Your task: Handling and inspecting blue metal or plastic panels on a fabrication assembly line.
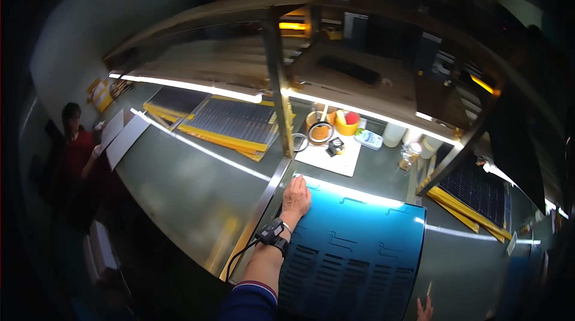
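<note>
A glossy blue sheet (359, 225) with rows of dark slots and bent line cut-outs lies on the bench in front of me. At its far left corner, my left hand (296, 197) presses down with the fingers together, gripping the edge. A dark strapped device (272, 234) with a cable sits on that wrist. My right hand (424, 309) is low, beside the sheet's right edge, mostly cut off by the picture's rim. A thin pale stick-like thing (429, 288) rises from its fingers; its kind is too small to make out.
Behind the sheet, a white board (341, 162) bears a black block (335, 147), a round ring-shaped lens and tubs. A clear jar (409, 156) stands to its right. Yellow-edged dark panels (230, 120) lie at left. Shelf posts (277, 81) rise from the bench. Another person (78, 153) holds pale sheets.
</note>
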Demonstrator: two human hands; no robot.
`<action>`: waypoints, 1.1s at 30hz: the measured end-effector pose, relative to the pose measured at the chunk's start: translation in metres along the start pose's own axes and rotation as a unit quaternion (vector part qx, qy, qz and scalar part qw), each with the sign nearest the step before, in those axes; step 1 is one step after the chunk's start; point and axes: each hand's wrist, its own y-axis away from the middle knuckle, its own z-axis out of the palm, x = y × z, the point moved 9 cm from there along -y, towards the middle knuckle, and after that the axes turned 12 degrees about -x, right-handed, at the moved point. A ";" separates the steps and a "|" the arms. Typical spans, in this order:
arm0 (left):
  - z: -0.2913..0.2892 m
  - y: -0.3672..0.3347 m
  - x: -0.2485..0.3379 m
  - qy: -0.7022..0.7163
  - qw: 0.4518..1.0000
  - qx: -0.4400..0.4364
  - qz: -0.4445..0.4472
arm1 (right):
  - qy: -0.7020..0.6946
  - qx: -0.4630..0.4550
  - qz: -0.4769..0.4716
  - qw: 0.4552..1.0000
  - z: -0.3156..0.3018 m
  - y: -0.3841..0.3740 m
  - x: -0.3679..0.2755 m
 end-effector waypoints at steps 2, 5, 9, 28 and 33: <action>-0.004 0.000 -0.005 0.019 1.000 -0.016 -0.013 | -0.002 -0.015 0.025 1.000 0.002 -0.002 -0.004; 0.011 -0.003 -0.010 0.043 0.997 -0.047 -0.038 | 0.003 -0.020 0.028 0.999 0.000 -0.008 -0.003; 0.004 -0.004 -0.011 0.041 0.999 0.007 -0.017 | 0.063 -0.024 0.028 0.997 0.002 -0.016 -0.003; 0.024 -0.008 -0.010 -0.044 0.972 -0.226 -0.049 | 0.178 0.195 0.050 0.963 -0.092 -0.250 -0.051; -0.015 0.056 -0.021 -0.036 0.993 -0.116 0.006 | 0.139 0.271 0.053 0.951 -0.059 -0.202 -0.002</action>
